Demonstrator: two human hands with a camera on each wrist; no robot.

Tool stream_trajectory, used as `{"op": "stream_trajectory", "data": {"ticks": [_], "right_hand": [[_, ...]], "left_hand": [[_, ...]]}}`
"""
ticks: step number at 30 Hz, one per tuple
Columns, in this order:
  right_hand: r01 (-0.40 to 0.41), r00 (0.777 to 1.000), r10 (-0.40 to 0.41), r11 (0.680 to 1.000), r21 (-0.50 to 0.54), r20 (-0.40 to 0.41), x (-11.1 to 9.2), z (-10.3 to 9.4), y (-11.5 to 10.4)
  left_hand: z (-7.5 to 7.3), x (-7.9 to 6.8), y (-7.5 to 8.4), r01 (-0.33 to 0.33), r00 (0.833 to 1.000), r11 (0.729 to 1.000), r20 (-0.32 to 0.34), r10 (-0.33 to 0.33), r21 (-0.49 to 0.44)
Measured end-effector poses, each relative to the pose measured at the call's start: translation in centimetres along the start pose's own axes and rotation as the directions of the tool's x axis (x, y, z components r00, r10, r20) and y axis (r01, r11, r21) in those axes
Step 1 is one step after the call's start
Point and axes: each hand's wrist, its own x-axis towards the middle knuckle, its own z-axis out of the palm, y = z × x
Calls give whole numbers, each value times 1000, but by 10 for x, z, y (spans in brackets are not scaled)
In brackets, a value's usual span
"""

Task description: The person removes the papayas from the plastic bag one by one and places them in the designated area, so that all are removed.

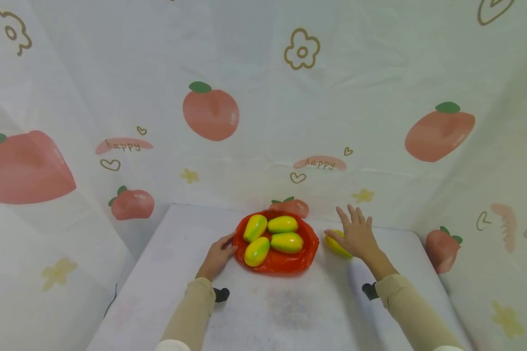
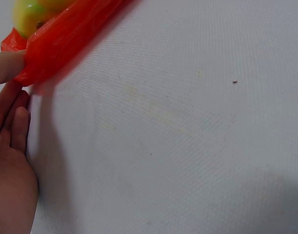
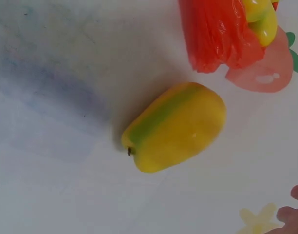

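Observation:
A red plastic bag (image 1: 285,265), spread open like a shallow dish, holds several glossy yellow-and-green papaya-shaped fruits (image 1: 287,242). At its left edge is my left hand (image 1: 216,256). In the left wrist view, that hand grips the red film (image 2: 66,39), one digit over the rim and the other fingers below it. A separate papaya-shaped fruit (image 3: 176,127) lies on the table to the right of the bag, its small brown stem showing in the right wrist view. My right hand (image 1: 361,238), fingers spread and holding nothing, hovers by this fruit and partly covers it in the head view.
The white table (image 1: 290,307) meets a printed cloth backdrop (image 1: 263,156) just behind the bag. More cloth hangs at both sides. A dark thin cord (image 1: 110,306) shows at the table's left edge.

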Motion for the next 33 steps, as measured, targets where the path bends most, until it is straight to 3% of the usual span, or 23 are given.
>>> {"op": "stream_trajectory", "data": {"ticks": [19, 24, 33], "right_hand": [[136, 990, -133, 988, -72, 42, 1, 1, -37], [183, 983, -179, 976, -118, 45, 2, 6, -44], [266, 962, -258, 959, -99, 87, 6, 15, -62]], "left_hand": [[0, 1, 1, 9, 1000, 1000, -4, -9, 16], [1, 0, 1, 6, 1000, 1000, 0, -6, 20], [0, 0, 2, 22, 1000, 999, -3, -22, 29]]}}
